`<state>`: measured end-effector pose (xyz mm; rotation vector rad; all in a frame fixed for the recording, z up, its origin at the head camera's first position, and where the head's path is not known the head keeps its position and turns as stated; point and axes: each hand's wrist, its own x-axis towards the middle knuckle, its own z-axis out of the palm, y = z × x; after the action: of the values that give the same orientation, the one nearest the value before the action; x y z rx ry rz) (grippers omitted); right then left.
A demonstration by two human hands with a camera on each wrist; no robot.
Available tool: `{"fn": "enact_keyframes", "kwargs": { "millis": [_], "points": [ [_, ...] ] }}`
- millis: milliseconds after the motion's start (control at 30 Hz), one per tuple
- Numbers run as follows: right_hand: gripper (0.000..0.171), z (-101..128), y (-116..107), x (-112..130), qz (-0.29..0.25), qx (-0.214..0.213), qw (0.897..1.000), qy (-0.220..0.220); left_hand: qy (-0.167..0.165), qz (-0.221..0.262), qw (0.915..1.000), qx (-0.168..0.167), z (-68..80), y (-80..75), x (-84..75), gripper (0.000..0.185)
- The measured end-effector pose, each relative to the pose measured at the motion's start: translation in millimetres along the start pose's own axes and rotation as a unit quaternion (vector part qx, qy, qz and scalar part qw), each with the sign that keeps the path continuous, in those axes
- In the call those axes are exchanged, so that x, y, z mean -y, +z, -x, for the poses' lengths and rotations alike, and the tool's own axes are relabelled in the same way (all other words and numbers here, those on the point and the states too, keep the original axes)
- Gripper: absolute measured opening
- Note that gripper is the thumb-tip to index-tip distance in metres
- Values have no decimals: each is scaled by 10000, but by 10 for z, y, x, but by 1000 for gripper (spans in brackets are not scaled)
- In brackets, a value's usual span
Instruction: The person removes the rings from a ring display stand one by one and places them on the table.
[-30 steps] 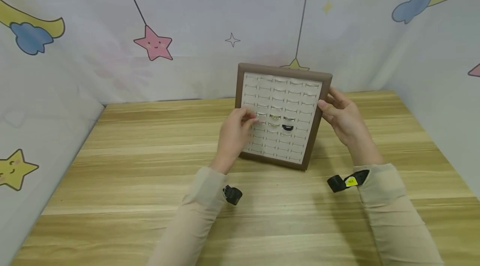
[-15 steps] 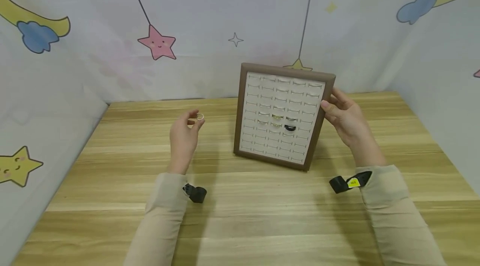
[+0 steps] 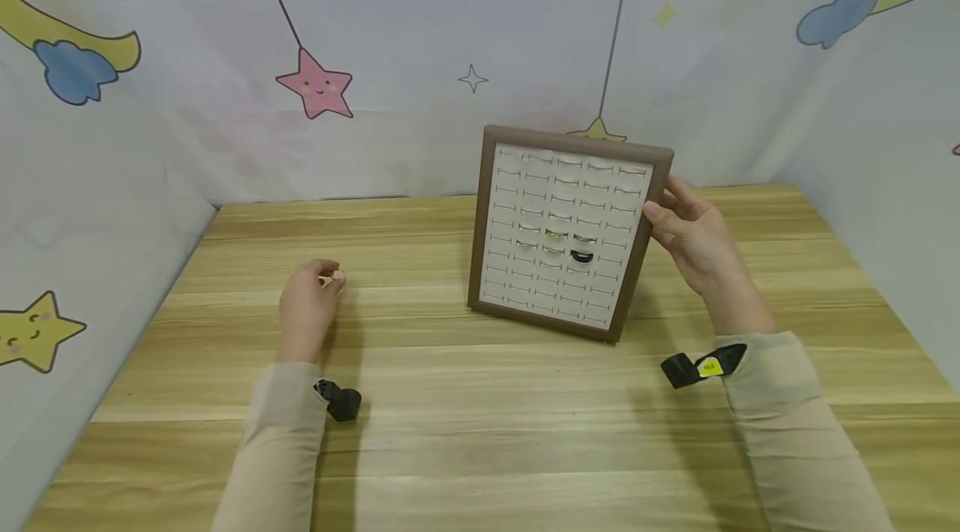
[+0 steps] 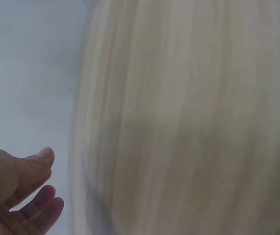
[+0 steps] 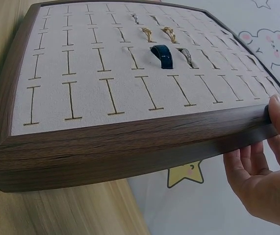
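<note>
A brown-framed ring tray (image 3: 480, 215) stands tilted upright on the wooden table, right of centre. My right hand (image 3: 693, 240) grips its right edge, thumb on the front of the frame (image 5: 130, 147) and fingers (image 5: 250, 169) behind. The beige slotted face holds a black ring (image 3: 579, 256) (image 5: 162, 55) and a few gold and silver rings (image 3: 553, 234) (image 5: 168, 33) near its middle. My left hand (image 3: 307, 303) is low over the table well to the left of the tray and pinches a small pale ring (image 3: 337, 274) at its fingertips. The left wrist view is blurred and shows only my thumb and fingers (image 4: 17, 196).
The light wooden table (image 3: 487, 432) is walled on three sides by a pale cloth backdrop (image 3: 390, 57) printed with stars, moons and clouds. Black wrist-camera straps (image 3: 341, 400) (image 3: 686, 367) sit at both beige sleeves.
My left hand drew a ring off the tray's face, carried it left and lowered it toward the table. The right hand and the tray have barely moved.
</note>
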<state>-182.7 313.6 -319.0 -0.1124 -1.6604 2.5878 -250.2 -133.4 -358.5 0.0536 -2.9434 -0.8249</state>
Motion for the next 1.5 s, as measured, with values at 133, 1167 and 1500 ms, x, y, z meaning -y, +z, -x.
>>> {"fn": "enact_keyframes", "kwargs": {
  "millis": [133, 1167, 1500],
  "points": [
    [73, 7, -5, 4, -15, 9, 10000, -13, -61, -215, 9992, 325, -9, -34, 89, 32],
    [81, 2, 8, 10, 158, -102, 9998, 28, -106, -484, 9975, 510, 6, -85, -64, 42],
    [83, 7, 15, 7, 244, -149, 9996, 82, 914, 482, 9944, -205, 101, 57, -855, 37]
  ]
}}
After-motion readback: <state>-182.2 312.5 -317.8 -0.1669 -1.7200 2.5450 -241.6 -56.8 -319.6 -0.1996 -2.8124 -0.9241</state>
